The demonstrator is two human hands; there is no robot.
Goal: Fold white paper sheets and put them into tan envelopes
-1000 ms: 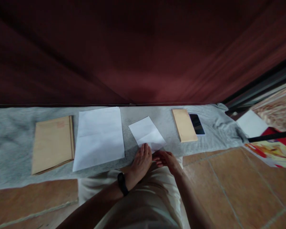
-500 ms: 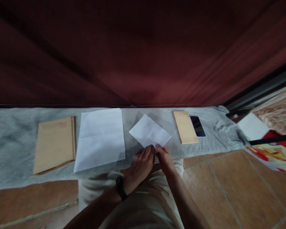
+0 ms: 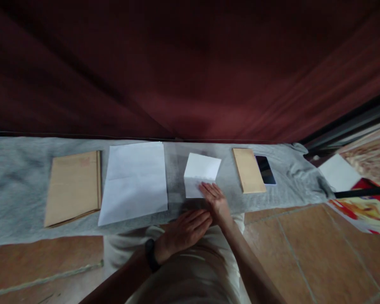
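Observation:
A small folded white paper (image 3: 200,174) lies on the grey cloth (image 3: 15,169) in front of me. My right hand (image 3: 215,202) rests flat on its near right corner, fingers spread. My left hand (image 3: 185,230), with a black band on the wrist, lies flat and holds nothing, just below the paper near the cloth's front edge. A large white sheet (image 3: 134,179) lies to the left of the folded paper.
A brown envelope (image 3: 73,185) lies at the left and a narrower brown envelope (image 3: 248,169) at the right, with a dark phone (image 3: 265,169) beside it. A dark red curtain (image 3: 183,71) hangs behind. Tiled floor (image 3: 319,253) and coloured papers (image 3: 364,207) are at the right.
The small paper has turned from a slanted position to square with the cloth's edge. My right hand moved onto it; my left hand drew back off it toward me.

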